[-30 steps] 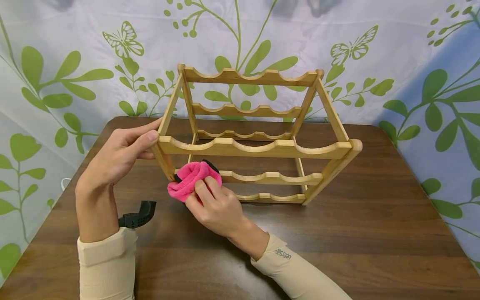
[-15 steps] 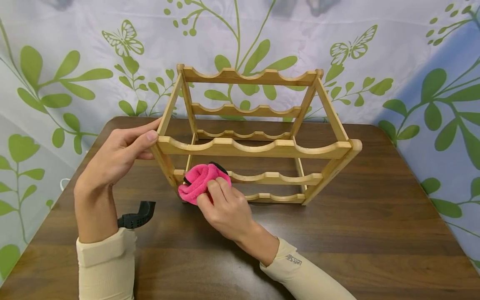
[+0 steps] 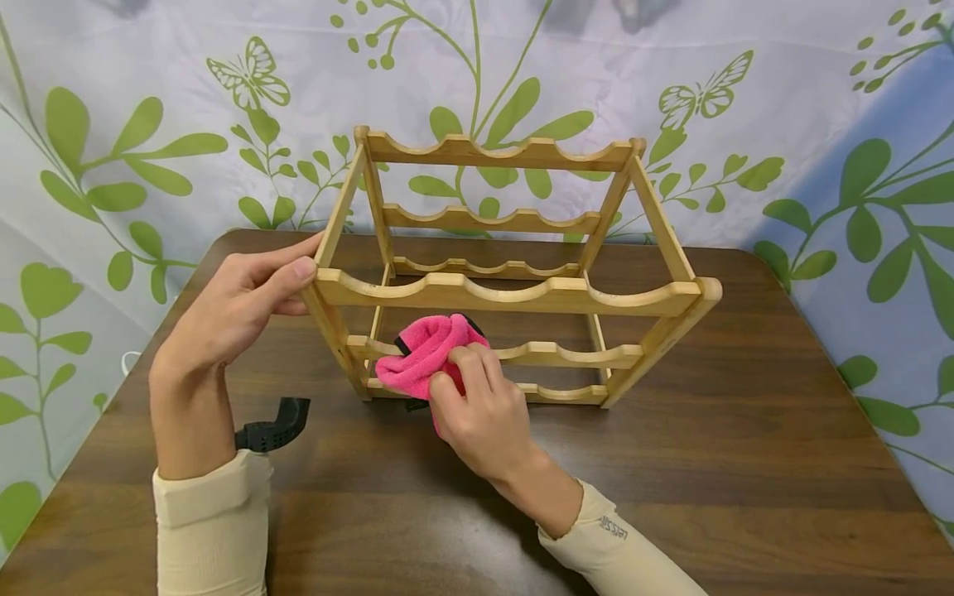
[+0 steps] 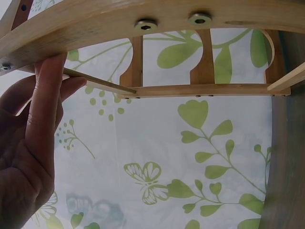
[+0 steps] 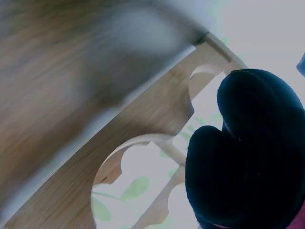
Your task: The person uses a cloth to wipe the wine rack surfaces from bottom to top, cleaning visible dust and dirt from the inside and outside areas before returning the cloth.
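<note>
A wooden wine rack (image 3: pixel 522 295) with scalloped rails stands on the brown table. My left hand (image 3: pixel 224 310) grips its upper front left corner, thumb on the near side; the left wrist view shows fingers (image 4: pixel 45 95) against the wooden bar (image 4: pixel 105 24) with two bolts. In the head view my right hand (image 3: pixel 480 418) holds a bunched pink cloth (image 3: pixel 425 352) with dark edging, pressed at the left part of the middle front rail (image 3: pixel 551 354), covering some of it. The right wrist view has dark, shadowed fingers (image 5: pixel 252 157) beside a scalloped rail (image 5: pixel 143 119).
The brown table (image 3: pixel 693 480) extends in front of and to the right of the rack. A black bent plastic piece (image 3: pixel 274 426) shows beside my left wrist. Behind the table hangs a white curtain (image 3: pixel 537 50) with green leaves and butterflies.
My right hand has moved the pink cloth rightward along the front of the rack, away from the left post. The left hand and the rack have stayed in place.
</note>
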Demonstrator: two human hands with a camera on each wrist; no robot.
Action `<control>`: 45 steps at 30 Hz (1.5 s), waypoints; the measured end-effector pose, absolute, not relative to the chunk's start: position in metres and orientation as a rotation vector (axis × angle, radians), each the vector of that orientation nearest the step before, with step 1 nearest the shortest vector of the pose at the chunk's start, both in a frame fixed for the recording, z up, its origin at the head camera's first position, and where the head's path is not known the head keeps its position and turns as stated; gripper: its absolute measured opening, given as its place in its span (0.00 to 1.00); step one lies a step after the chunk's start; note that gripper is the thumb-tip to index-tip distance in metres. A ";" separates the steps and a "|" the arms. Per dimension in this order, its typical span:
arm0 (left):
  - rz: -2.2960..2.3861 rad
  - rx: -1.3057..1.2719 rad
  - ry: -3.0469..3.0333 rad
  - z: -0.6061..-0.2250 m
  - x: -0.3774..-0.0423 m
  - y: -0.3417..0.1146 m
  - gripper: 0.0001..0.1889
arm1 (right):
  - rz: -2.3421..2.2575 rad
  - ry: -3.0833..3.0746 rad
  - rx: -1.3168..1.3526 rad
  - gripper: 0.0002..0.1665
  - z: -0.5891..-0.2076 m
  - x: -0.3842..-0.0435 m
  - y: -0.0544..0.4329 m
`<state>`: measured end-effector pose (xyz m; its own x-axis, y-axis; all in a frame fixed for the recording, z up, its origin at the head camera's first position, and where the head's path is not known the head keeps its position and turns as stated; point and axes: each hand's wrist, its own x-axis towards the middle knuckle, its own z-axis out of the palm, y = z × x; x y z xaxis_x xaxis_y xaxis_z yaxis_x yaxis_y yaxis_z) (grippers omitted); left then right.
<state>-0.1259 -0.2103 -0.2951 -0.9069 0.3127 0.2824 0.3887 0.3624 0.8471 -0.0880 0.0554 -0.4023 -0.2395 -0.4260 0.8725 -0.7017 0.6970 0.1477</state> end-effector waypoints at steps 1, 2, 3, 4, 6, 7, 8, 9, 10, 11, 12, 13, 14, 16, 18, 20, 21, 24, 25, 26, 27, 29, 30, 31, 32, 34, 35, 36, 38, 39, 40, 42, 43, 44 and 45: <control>-1.606 -0.650 -2.532 -0.295 -0.126 -0.210 0.19 | 0.354 -1.882 0.873 0.07 -0.402 -0.088 0.057; -1.607 -0.646 -2.533 -0.295 -0.126 -0.210 0.19 | 0.364 -1.889 0.870 0.06 -0.402 -0.088 0.059; -1.609 -0.641 -2.533 -0.295 -0.126 -0.210 0.19 | 0.368 -1.890 0.869 0.06 -0.402 -0.087 0.060; -1.610 -0.637 -2.534 -0.295 -0.126 -0.210 0.19 | 0.369 -1.890 0.866 0.06 -0.402 -0.087 0.062; -1.612 -0.634 -2.538 -0.295 -0.127 -0.210 0.19 | 0.369 -1.895 0.859 0.05 -0.403 -0.086 0.064; -1.615 -0.632 -2.538 -0.295 -0.127 -0.211 0.19 | 0.370 -1.897 0.854 0.05 -0.403 -0.086 0.065; -1.616 -0.633 -2.538 -0.295 -0.127 -0.211 0.19 | 0.369 -1.902 0.847 0.05 -0.403 -0.086 0.066; -1.619 -0.635 -2.538 -0.295 -0.127 -0.211 0.19 | 0.371 -1.906 0.839 0.05 -0.404 -0.085 0.067; -1.618 -0.636 -2.538 -0.295 -0.127 -0.211 0.19 | 0.372 -1.910 0.830 0.05 -0.405 -0.085 0.067; -1.620 -0.638 -2.537 -0.295 -0.127 -0.211 0.19 | 0.374 -1.914 0.822 0.04 -0.405 -0.084 0.068; -1.622 -0.640 -2.535 -0.294 -0.127 -0.210 0.19 | 0.375 -1.917 0.815 0.04 -0.406 -0.084 0.069; -1.625 -0.640 -2.534 -0.295 -0.127 -0.210 0.19 | 0.375 -1.920 0.809 0.04 -0.406 -0.084 0.070; -1.627 -0.641 -2.534 -0.295 -0.127 -0.210 0.19 | 0.376 -1.922 0.803 0.05 -0.407 -0.083 0.071; -1.627 -0.640 -2.536 -0.295 -0.127 -0.209 0.19 | 0.384 -1.920 0.794 0.04 -0.408 -0.083 0.072; -1.629 -0.638 -2.537 -0.295 -0.127 -0.209 0.19 | 0.392 -1.922 0.790 0.04 -0.409 -0.083 0.073; -1.627 -0.640 -2.537 -0.295 -0.127 -0.209 0.19 | 0.402 -1.920 0.786 0.04 -0.410 -0.083 0.075; -1.628 -0.641 -2.535 -0.295 -0.127 -0.209 0.19 | 0.406 -1.919 0.783 0.04 -0.410 -0.083 0.075; -1.631 -0.646 -2.532 -0.295 -0.128 -0.210 0.19 | 0.413 -1.922 0.774 0.05 -0.410 -0.083 0.078; -1.631 -0.647 -2.532 -0.294 -0.128 -0.210 0.19 | 0.415 -1.924 0.770 0.05 -0.411 -0.083 0.079; -1.631 -0.649 -2.532 -0.294 -0.128 -0.210 0.19 | 0.417 -1.927 0.767 0.05 -0.411 -0.083 0.080; -1.629 -0.649 -2.533 -0.294 -0.127 -0.210 0.19 | 0.421 -1.933 0.763 0.05 -0.411 -0.082 0.081; -1.627 -0.652 -2.533 -0.294 -0.127 -0.210 0.19 | 0.431 -1.949 0.753 0.06 -0.411 -0.081 0.083; -1.628 -0.654 -2.531 -0.295 -0.127 -0.210 0.19 | 0.438 -1.958 0.749 0.06 -0.411 -0.081 0.084; -1.629 -0.656 -2.529 -0.295 -0.127 -0.210 0.19 | 0.444 -1.969 0.743 0.06 -0.411 -0.080 0.085; -1.631 -0.658 -2.527 -0.295 -0.127 -0.210 0.19 | 0.450 -1.979 0.737 0.07 -0.411 -0.079 0.086; -1.638 -0.661 -2.521 -0.296 -0.126 -0.210 0.19 | 0.459 -1.991 0.726 0.06 -0.411 -0.078 0.088; -1.636 -0.663 -2.519 -0.296 -0.126 -0.210 0.19 | 0.461 -1.994 0.722 0.06 -0.410 -0.077 0.089; -1.637 -0.663 -2.517 -0.296 -0.126 -0.210 0.19 | 0.460 -1.997 0.718 0.06 -0.410 -0.077 0.090; -1.631 -0.666 -2.512 -0.296 -0.126 -0.210 0.19 | 0.457 -1.998 0.707 0.05 -0.409 -0.076 0.092; -1.627 -0.668 -2.510 -0.296 -0.126 -0.210 0.19 | 0.455 -1.996 0.701 0.04 -0.409 -0.076 0.092; -1.623 -0.671 -2.509 -0.296 -0.126 -0.210 0.19 | 0.455 -1.998 0.694 0.04 -0.408 -0.076 0.093; -1.627 -0.678 -2.504 -0.296 -0.127 -0.211 0.19 | 0.453 -2.001 0.680 0.04 -0.407 -0.075 0.094; -1.627 -0.683 -2.502 -0.296 -0.127 -0.211 0.19 | 0.450 -2.000 0.673 0.04 -0.407 -0.075 0.095; -1.632 -0.688 -2.499 -0.296 -0.127 -0.210 0.19 | 0.445 -1.998 0.667 0.04 -0.406 -0.075 0.096; -1.637 -0.691 -2.498 -0.296 -0.127 -0.210 0.19 | 0.439 -1.996 0.662 0.05 -0.406 -0.074 0.097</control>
<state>-0.1272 -0.2104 -0.2963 -0.8957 0.3262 0.3023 0.4074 0.3293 0.8518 -0.0744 0.0971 -0.4057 -0.3992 -0.2712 0.8758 -0.6136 0.7888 -0.0354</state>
